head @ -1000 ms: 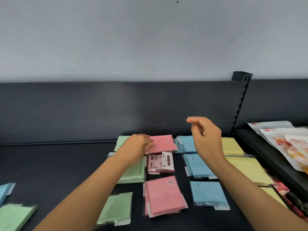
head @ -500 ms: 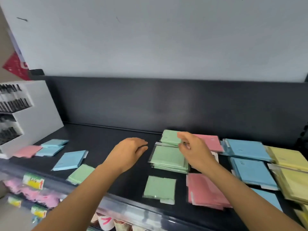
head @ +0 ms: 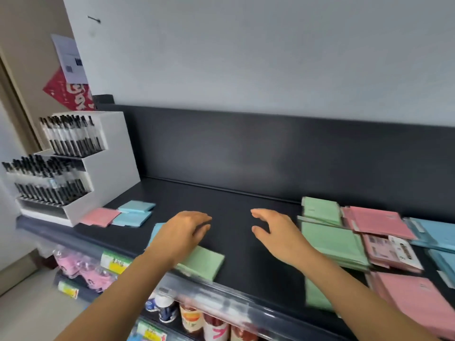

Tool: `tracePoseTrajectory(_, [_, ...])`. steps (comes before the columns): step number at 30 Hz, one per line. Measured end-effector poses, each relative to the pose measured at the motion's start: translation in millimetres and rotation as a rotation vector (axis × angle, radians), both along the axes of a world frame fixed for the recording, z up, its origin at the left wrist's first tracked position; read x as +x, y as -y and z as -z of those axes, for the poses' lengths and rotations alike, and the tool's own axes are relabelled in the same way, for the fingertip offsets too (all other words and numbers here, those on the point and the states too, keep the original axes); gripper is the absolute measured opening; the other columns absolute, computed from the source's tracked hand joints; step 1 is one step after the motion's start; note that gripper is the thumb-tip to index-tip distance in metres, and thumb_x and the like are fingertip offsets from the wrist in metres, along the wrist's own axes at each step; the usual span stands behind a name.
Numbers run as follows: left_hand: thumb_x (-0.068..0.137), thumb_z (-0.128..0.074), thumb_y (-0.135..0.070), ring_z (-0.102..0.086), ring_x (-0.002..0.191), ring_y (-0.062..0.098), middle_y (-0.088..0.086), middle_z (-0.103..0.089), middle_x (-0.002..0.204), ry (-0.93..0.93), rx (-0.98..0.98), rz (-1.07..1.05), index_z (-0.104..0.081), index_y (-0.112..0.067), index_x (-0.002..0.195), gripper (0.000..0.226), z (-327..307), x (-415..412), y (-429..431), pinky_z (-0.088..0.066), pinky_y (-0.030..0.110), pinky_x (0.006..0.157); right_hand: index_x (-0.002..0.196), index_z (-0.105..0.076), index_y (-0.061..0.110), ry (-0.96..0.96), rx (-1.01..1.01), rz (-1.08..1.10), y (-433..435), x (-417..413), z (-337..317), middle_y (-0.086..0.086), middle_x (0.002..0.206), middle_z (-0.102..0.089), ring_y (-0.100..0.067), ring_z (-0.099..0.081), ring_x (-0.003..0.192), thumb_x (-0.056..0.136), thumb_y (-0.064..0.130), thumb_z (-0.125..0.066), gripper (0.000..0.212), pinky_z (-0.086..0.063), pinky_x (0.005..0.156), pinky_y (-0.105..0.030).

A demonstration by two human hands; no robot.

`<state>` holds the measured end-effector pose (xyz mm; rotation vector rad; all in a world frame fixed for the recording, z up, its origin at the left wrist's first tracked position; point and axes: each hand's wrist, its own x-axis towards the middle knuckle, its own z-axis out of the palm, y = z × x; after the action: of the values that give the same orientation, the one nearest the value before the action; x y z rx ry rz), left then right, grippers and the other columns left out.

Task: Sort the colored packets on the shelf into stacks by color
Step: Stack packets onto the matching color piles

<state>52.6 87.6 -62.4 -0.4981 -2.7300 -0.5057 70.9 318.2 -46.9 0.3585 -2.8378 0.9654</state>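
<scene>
With the left hand (head: 183,232) loosely spread over a blue packet (head: 155,233) and the right hand (head: 275,232) spread and empty above the shelf (head: 234,205), the green packet (head: 204,263) lying at the front edge could be swept off if brushed by the left forearm.

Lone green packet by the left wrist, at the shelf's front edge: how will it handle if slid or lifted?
The green packet looks thin and flat, so probably light and bendy if lifted by a corner. On the smooth dark shelf it would likely slide easily. It lies near the front edge, so a push that way might tip it off.
</scene>
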Motion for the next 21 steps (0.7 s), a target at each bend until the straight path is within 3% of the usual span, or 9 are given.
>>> tracePoseTrajectory(4, [0.093, -0.051, -0.034, -0.05, 0.122, 0.012, -0.007, -0.058, 0.13, 0.027, -0.02, 0.008, -0.06, -0.024, 0.124, 0.034, 3, -18, 73, -0.039, 0.026, 0.101, 0.14, -0.04, 0.024, 0.033, 0.026, -0.013, 81, -17, 1, 0.007, 0.143, -0.044, -0.011, -0.038, 0.133, 0.095, 0.027, -0.05, 0.046, -0.032, 0.11, -0.028])
tracePoseTrajectory(8, [0.093, -0.052, -0.035, -0.045, 0.128, 0.013, -0.005, -0.052, 0.137, 0.06, -0.092, 0.043, -0.052, -0.02, 0.132, 0.042, -1, -43, 145, -0.032, 0.023, 0.105, 0.142, -0.037, 0.026, 0.117, 0.106, -0.064, 152, -31, 0, 0.008, 0.148, -0.036, -0.012, -0.032, 0.136, 0.091, 0.035, -0.056, 0.055, -0.031, 0.11, -0.028])
tracePoseTrajectory(12, [0.092, -0.052, -0.037, -0.039, 0.131, 0.013, -0.005, -0.046, 0.141, 0.121, -0.08, 0.055, -0.045, -0.021, 0.137, 0.048, -6, -67, 192, -0.028, 0.02, 0.106, 0.142, -0.035, 0.029, 0.251, 0.199, -0.088, 187, -39, 0, 0.01, 0.149, -0.034, -0.012, -0.033, 0.134, 0.072, 0.05, -0.074, 0.082, -0.031, 0.108, -0.028])
tracePoseTrajectory(15, [0.091, -0.052, -0.043, -0.024, 0.14, 0.013, -0.005, -0.029, 0.152, 0.25, -0.152, 0.071, -0.028, -0.022, 0.146, 0.063, -5, -80, 208, -0.023, 0.027, 0.111, 0.145, -0.031, 0.027, 0.354, 0.317, -0.131, 200, -39, 0, 0.011, 0.154, -0.023, -0.012, -0.023, 0.141, 0.066, 0.05, -0.079, 0.095, -0.024, 0.114, -0.03])
tracePoseTrajectory(18, [0.091, -0.049, -0.049, -0.011, 0.144, 0.014, -0.004, -0.012, 0.157, 0.374, -0.218, 0.088, -0.015, -0.025, 0.149, 0.071, 0, -90, 214, -0.018, 0.031, 0.113, 0.145, -0.032, 0.028, 0.356, 0.384, -0.088, 207, -42, 2, 0.011, 0.155, -0.021, -0.014, -0.02, 0.141, 0.07, 0.044, -0.078, 0.09, -0.023, 0.115, -0.033])
tracePoseTrajectory(21, [0.087, -0.051, -0.055, -0.016, 0.143, 0.016, -0.002, -0.015, 0.156, 0.42, -0.198, 0.086, -0.02, -0.025, 0.148, 0.075, 8, -100, 216, -0.018, 0.03, 0.114, 0.145, -0.032, 0.028, 0.338, 0.444, -0.046, 211, -43, 0, 0.012, 0.154, -0.026, -0.017, -0.025, 0.139, 0.074, 0.043, -0.075, 0.084, -0.025, 0.112, -0.033])
